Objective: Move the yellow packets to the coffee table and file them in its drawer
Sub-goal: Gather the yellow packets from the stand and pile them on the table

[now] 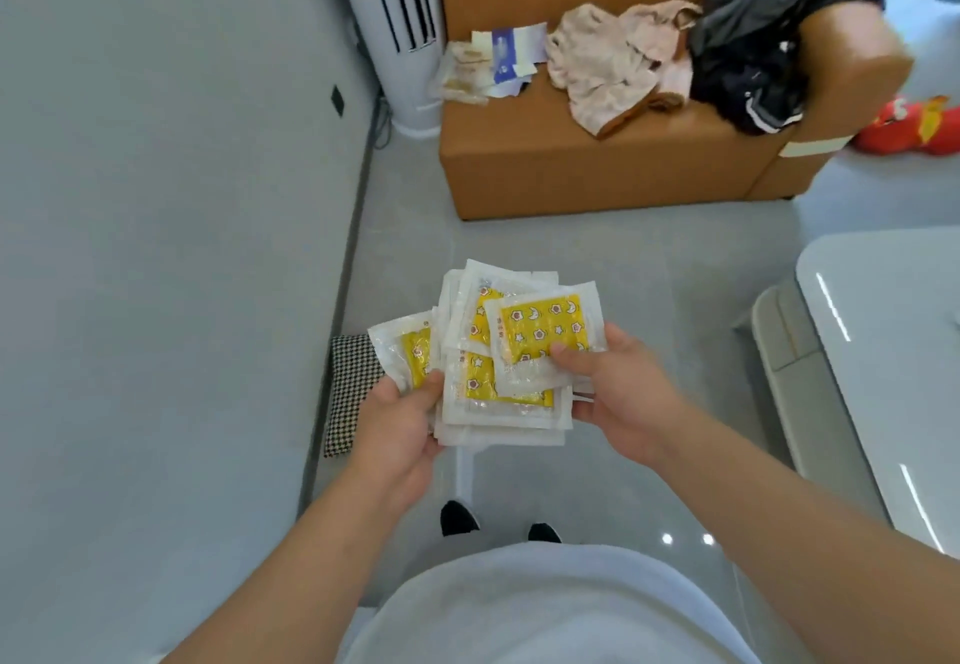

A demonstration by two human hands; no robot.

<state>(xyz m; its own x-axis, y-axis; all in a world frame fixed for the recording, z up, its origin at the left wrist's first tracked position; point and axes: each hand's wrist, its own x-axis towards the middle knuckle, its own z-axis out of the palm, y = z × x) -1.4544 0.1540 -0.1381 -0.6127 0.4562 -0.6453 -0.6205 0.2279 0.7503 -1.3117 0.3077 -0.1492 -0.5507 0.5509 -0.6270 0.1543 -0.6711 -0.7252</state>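
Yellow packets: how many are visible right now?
4 yellow packets show: one leftmost by the left hand, one rearmost, one topmost under the right hand's thumb, one nearest. Others may be hidden beneath.

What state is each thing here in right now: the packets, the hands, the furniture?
yellow packets: loose, uneven stack held in the air by both hands
left hand: grips the stack's left side
right hand: thumb pinches the top packet
coffee table: partly in view, no packets on it
sofa: seat cluttered
clothes: crumpled heap on the sofa
papers: loose pile on the sofa
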